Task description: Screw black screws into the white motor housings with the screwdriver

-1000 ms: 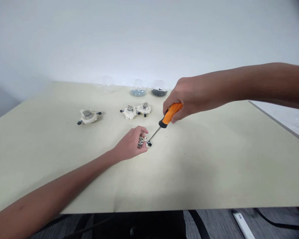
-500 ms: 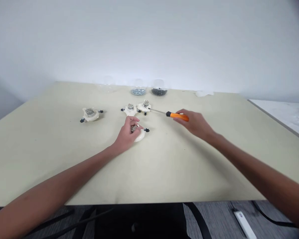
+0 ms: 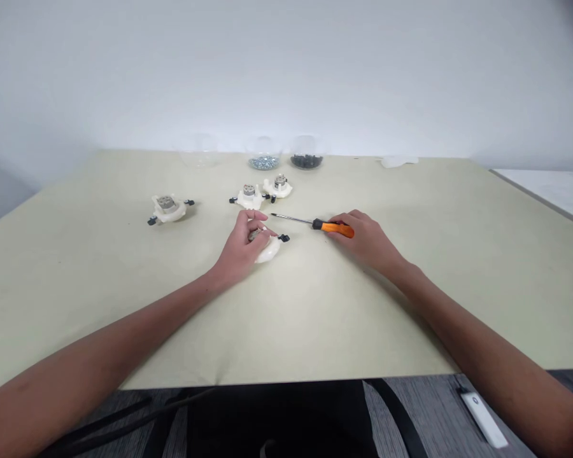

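The hands are apart: the left hand (image 3: 239, 245) clamps a white plastic motor mount (image 3: 271, 252) steady on the cream tabletop (image 3: 76, 286), while the right hand (image 3: 367, 240) firmly grips an orange-handled steel screwdriver (image 3: 335, 229), its tip near the mount.

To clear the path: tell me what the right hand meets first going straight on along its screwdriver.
The tip of the screwdriver in the right hand would probably reach the left hand first, or the white plastic housing just beyond; depth is unclear.

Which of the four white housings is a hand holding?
The nearest housing, cupped under the left hand; the other three sit untouched farther back.
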Demonstrator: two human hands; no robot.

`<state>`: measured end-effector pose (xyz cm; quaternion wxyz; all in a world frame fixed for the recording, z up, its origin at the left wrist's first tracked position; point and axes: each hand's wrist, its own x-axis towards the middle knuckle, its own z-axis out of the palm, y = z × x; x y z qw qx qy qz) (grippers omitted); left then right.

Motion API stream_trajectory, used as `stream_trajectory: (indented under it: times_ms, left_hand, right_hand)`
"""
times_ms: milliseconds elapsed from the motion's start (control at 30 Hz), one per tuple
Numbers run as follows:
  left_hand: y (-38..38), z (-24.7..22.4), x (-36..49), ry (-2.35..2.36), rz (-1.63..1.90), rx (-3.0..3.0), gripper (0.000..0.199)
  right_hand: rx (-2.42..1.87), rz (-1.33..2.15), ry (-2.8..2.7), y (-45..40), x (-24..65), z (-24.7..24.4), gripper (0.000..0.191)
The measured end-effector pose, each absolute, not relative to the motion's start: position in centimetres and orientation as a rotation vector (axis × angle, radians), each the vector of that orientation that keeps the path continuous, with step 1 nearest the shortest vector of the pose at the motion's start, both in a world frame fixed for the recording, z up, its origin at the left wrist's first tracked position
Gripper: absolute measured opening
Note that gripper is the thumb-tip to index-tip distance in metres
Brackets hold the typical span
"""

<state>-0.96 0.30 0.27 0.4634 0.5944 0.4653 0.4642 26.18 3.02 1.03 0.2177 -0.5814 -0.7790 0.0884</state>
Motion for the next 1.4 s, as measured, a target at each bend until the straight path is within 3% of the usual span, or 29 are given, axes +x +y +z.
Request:
stream_trajectory:
  times_ms: [133, 267, 467, 733, 1000, 1233, 1400]
  left_hand:
    - [0.1, 0.3, -0.9, 1.133, 1.14, 1.502, 0.025]
    - [-0.3, 0.4, -0.6, 1.151, 1.121, 1.539, 0.025]
    - [-0.8, 0.7, 0.2, 1.18, 1.093, 1.557, 0.025]
    - [-1.0, 1.0, 0.2, 1.033, 1.082, 1.484, 0.026]
    - [-1.0, 0.9, 0.3, 1.126, 1.092, 1.588, 0.029]
    - [-1.4, 1.1, 0.1, 1.079, 1.039, 1.677, 0.032]
    - [-1.3, 0.9, 0.1, 1.165, 1.019, 1.796, 0.035]
  right_hand:
    - [-1.442, 0.107, -2.082, 1.1, 24.2, 1.9, 0.028]
    - [-1.194, 0.658, -1.988, -0.9, 20.4, 2.3, 0.027]
    - [-1.166, 0.928, -1.912, -1.1, 19.0, 2.2, 0.018]
    - [-1.047, 1.682, -1.522, 0.1, 20.2, 2.1, 0.025]
    - [-1.149, 1.218, -1.73, -0.9, 19.8, 2.3, 0.024]
    - [-1.071, 1.68, -1.614, 0.1, 20.6, 2.0, 0.025]
    - [-1.197, 1.286, -1.807, -0.4, 20.3, 1.8, 0.027]
